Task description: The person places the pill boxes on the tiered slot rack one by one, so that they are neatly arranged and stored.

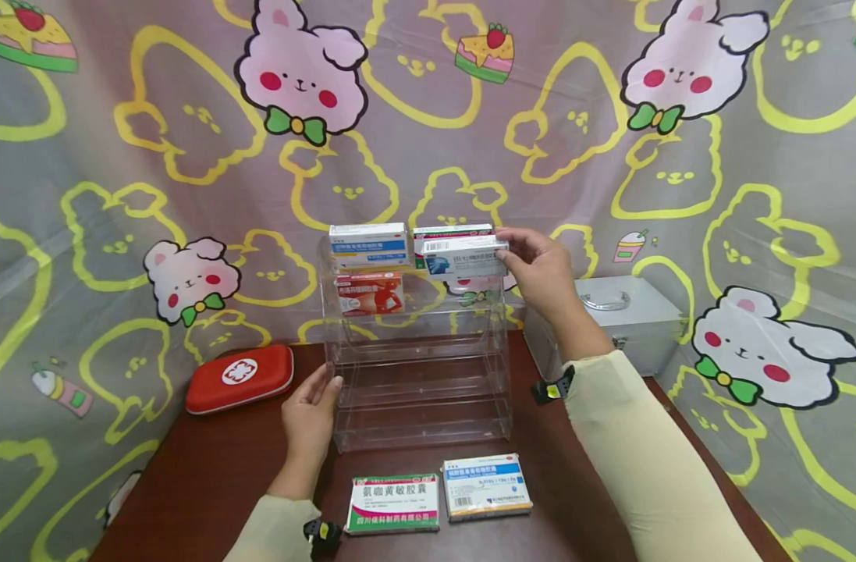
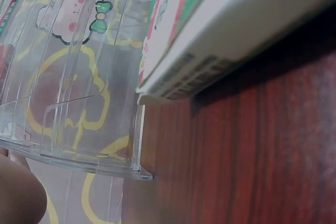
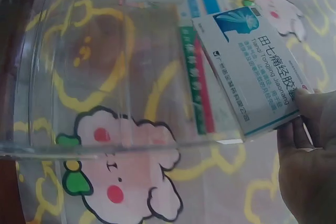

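Observation:
At the top right of a clear plastic tiered rack [image 1: 420, 433], my right hand [image 1: 540, 269] pinches the end of a white and grey medicine box [image 3: 252, 72] with a blue picture. In the head view this box overlaps a green and red medicine box [image 3: 197, 82] on the top tier. My left hand [image 1: 310, 417] holds the rack's left side edge, thumb toward the front. To the left on the top tier stands a white and blue box [image 1: 367, 247]. Below it, a red and white box [image 1: 370, 294] sits on the second tier.
On the brown table [image 1: 168, 468] in front of the rack lie a green and white medicine box [image 1: 392, 503] and a white and blue one [image 1: 487, 485]. A red zip case [image 1: 259, 382] is at the left, a silver metal case [image 1: 638, 332] at the right. Patterned cloth [image 1: 428, 140] hangs behind.

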